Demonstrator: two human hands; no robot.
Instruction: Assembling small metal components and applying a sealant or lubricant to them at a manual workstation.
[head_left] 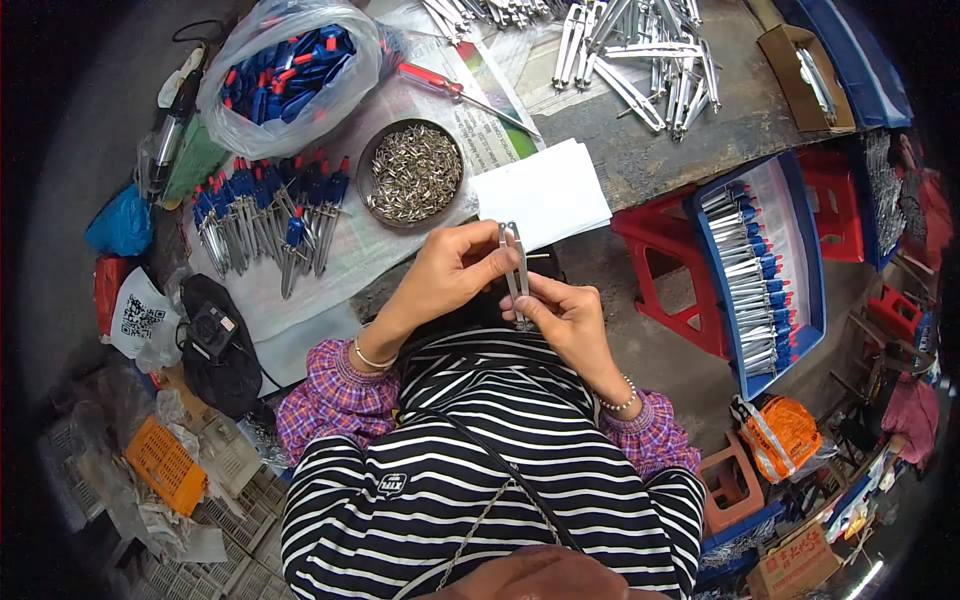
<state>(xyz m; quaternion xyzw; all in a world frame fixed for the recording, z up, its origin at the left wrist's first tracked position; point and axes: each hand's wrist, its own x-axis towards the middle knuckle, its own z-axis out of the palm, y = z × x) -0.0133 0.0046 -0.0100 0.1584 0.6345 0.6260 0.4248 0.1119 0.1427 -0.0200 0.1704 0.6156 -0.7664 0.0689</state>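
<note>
Just in front of my striped top, both hands hold a slim, slotted silver metal strip (pixel 522 280) upright. My left hand (pixel 455 275) pinches its upper part between thumb and fingers. Lower down, my right hand (pixel 568 318) grips the same strip near its bottom end. Whether a smaller part sits between the fingertips cannot be made out. Beyond my left hand stands a round bowl (pixel 372 188) full of small metal rivets (pixel 415 172). White paper sheets (pixel 548 190) lie on the table just past the strip.
A plastic bag (pixel 225 115) of blue, red-tipped parts stands far left, above a pile of blue-handled metal pieces (pixel 270 215). A red-handled screwdriver (pixel 432 78) lies behind the bowl. Loose metal strips (pixel 655 50) cover the far table. Right, a blue tray (pixel 815 270) sits by red stools (pixel 682 310).
</note>
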